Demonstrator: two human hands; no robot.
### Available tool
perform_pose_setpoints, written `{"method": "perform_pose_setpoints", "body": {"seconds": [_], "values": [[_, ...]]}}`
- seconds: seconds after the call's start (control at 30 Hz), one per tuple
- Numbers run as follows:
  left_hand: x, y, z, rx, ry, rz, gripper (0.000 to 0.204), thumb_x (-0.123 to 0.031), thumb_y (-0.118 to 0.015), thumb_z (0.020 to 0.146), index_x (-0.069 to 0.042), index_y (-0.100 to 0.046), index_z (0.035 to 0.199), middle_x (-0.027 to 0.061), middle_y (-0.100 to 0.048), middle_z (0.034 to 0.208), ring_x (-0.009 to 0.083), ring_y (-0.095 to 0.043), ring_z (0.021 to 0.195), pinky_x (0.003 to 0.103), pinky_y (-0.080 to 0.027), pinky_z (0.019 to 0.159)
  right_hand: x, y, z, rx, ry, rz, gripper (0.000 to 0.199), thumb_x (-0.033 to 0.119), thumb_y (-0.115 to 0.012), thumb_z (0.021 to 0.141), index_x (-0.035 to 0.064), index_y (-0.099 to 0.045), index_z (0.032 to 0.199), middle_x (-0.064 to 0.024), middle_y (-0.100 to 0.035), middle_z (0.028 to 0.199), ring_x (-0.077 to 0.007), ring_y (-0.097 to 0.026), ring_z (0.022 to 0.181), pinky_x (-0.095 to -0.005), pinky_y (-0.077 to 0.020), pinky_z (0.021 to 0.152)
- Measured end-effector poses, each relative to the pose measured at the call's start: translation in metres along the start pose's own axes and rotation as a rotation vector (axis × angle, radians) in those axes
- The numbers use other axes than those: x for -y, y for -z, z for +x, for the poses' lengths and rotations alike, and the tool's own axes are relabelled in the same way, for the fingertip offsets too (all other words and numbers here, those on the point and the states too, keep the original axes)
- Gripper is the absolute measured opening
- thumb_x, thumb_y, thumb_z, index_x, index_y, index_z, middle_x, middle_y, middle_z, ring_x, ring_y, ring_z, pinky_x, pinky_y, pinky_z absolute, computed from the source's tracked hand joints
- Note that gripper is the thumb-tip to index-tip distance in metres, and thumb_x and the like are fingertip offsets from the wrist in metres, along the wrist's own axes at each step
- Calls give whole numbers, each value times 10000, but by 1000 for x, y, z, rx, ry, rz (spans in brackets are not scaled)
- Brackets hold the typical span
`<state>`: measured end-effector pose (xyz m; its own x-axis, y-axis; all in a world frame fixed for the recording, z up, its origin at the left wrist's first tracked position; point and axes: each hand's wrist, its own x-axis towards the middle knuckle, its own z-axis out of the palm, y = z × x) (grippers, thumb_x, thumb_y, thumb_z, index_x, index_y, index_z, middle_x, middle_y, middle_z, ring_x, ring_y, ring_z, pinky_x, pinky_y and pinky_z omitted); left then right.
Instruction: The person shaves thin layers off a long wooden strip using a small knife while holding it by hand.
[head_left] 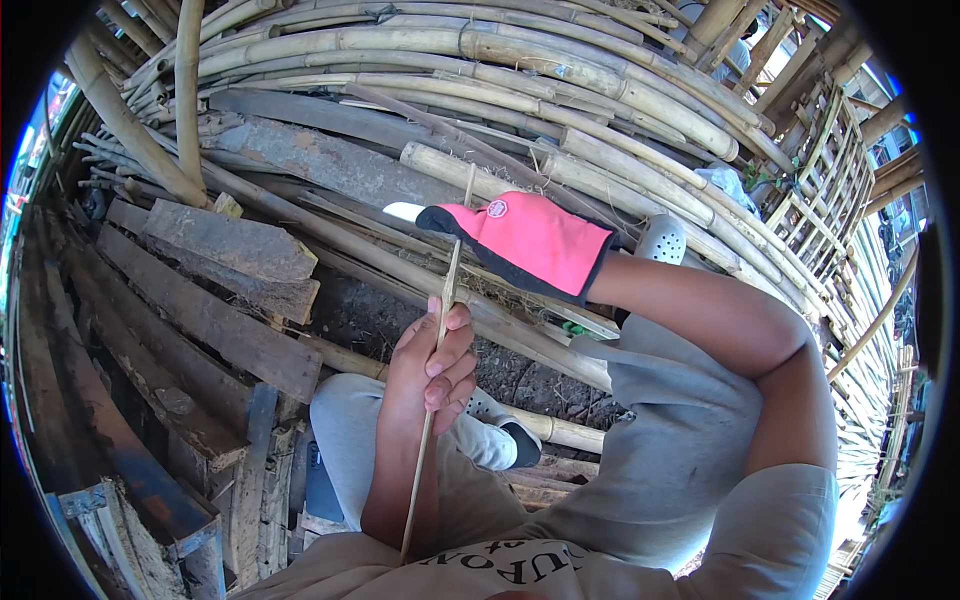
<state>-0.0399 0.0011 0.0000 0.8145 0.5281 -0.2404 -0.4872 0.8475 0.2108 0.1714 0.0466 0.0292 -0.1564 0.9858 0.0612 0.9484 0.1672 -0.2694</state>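
Pink covers the right hand (535,238), pinching the thin bamboo stick (449,285) up high, while the bare left hand (436,360) pinches lower, over the legs (680,430), and steady hands should stop wobbles.

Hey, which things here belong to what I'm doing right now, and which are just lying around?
In use, judging by your hands:
thin pale strip, gripped in your bare left hand
pink glove, on your right hand
white piece beside the glove's tip, kind unclear

Apparently just lying around:
bamboo poles
wooden planks
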Motion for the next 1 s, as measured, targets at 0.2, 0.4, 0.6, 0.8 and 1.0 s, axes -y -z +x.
{"method": "perform_pose_setpoints", "body": {"seconds": [0.2,0.4,0.6,0.8,1.0], "values": [[3,1,0,92,37,-128,324,-360,-305,1113,-93,-438,987,-49,-382,569,57,-338,339,210,-258,292,-21,20,9,-34,73,-155,435,247,-455,1026,179,-439,1455,-189,-584,656,-352,-631,597,-449,-493,518],[2,2,2,128,68,-253,323,-350,-296,1115,-85,-437,995,-34,-383,565,74,-345,339,215,-269,289,-11,35,12,-46,99,-190,486,173,-492,980,148,-417,1459,-186,-573,632,-340,-624,593,-445,-515,540],[1,3,1,134,64,-299,320,-344,-298,1115,-79,-432,995,-29,-387,563,82,-348,341,220,-281,286,-8,23,15,-16,-4,-54,399,439,-426,1063,213,-544,1369,-203,-574,653,-380,-619,631,-461,-486,594],[0,2,0,136,62,-267,321,-348,-304,1114,-82,-434,990,-34,-382,558,75,-338,335,216,-266,284,-11,20,17,-79,29,-94,422,295,-471,1031,260,-477,1452,-175,-567,651,-340,-568,563,-440,-458,545],[-3,3,-3,85,54,-210,321,-355,-311,1113,-86,-440,996,-38,-380,562,66,-337,339,213,-256,289,-8,20,15,-69,-1,-254,400,280,-411,1067,256,-482,1459,-188,-519,634,-323,-546,535,-449,-440,511]]}}
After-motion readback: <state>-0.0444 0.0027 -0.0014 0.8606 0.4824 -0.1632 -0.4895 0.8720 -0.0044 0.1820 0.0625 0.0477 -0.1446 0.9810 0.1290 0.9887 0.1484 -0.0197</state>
